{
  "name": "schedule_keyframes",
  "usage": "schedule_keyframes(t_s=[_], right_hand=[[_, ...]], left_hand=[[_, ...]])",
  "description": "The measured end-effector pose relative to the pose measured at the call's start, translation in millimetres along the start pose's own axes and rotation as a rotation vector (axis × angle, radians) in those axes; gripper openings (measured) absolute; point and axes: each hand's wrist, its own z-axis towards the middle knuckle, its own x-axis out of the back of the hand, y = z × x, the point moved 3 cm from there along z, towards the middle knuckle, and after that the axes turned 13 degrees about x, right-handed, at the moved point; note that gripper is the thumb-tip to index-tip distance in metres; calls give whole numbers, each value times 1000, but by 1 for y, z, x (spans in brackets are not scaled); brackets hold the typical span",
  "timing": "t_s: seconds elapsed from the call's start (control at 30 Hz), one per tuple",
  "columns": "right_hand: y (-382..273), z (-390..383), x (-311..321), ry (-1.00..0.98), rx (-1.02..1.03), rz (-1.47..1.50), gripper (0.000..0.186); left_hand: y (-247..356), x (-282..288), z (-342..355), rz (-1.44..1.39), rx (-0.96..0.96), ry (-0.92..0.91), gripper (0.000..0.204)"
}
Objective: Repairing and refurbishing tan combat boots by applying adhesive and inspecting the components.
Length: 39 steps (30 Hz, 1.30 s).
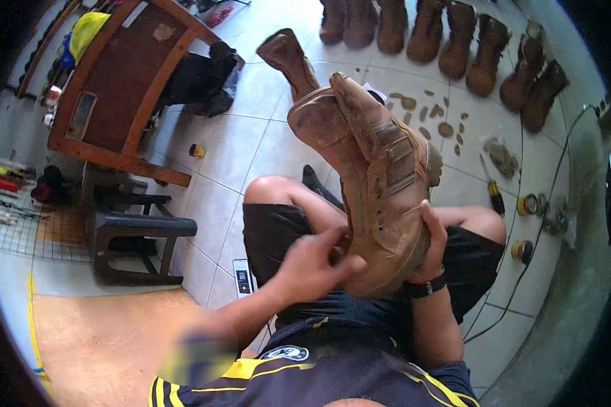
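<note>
A worn brown lace-up boot [387, 183] is held up over my lap, its toe pointing down toward me and its open shaft tilted up and left. My right hand [431, 247] grips it by the right side of the toe, fingers laid along the edge. Against the left side of the toe is my left hand [312, 268], its fingers bent and the thumb near the leather. Motion smears those fingertips, so whether they pinch anything is unclear. Behind the held boot, another brown boot [288, 61] stands on the tiles, partly covered.
Several brown boots [424, 34] line the far floor. Small brown pieces [445, 129] lie scattered, with a screwdriver [495, 197] and small jars [527, 205] at right beside a cable [557, 197]. Leftward are a dark stool [139, 227], a phone [243, 277] and a wooden-framed panel [125, 81].
</note>
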Motion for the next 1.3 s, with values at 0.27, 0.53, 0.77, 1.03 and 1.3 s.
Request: schedule_keyframes(t_s=[0.27, 0.53, 0.77, 1.03, 1.3], right_hand=[[-12, -19, -9, 105, -41, 205, 59], [-6, -24, -1, 51, -119, 173, 64], [-10, -19, -2, 29, -112, 167, 66], [-7, -17, 4, 75, -42, 40, 74], [-16, -13, -5, 8, 99, -138, 83]], left_hand=[[99, 85, 33, 326, -740, 559, 79], [120, 68, 49, -47, -481, 284, 76], [115, 73, 53, -125, -446, 127, 76], [117, 86, 57, -45, -469, 101, 51], [114, 71, 62, 105, -314, 375, 34]])
